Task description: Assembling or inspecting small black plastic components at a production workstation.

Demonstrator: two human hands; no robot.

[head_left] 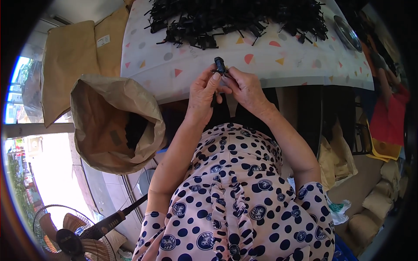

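Observation:
A small black plastic part (220, 65) is held up between my two hands, just over the near edge of the table. My left hand (203, 91) pinches it from the left with the thumb and fingers. On the other side, my right hand (247, 88) has its thumb and fingertips closed at the part's lower end. Its exact kind cannot be made out. Beyond my hands, a big heap of similar black plastic parts (235, 19) with thin prongs covers the far side of the table.
The tablecloth (209, 51) is white with coloured shapes. An open brown paper sack (82, 126) with black items inside stands at the left. A fan (69, 241) is at lower left, a round metal dish (347, 34) at the table's right. A person in red (389, 115) is at far right.

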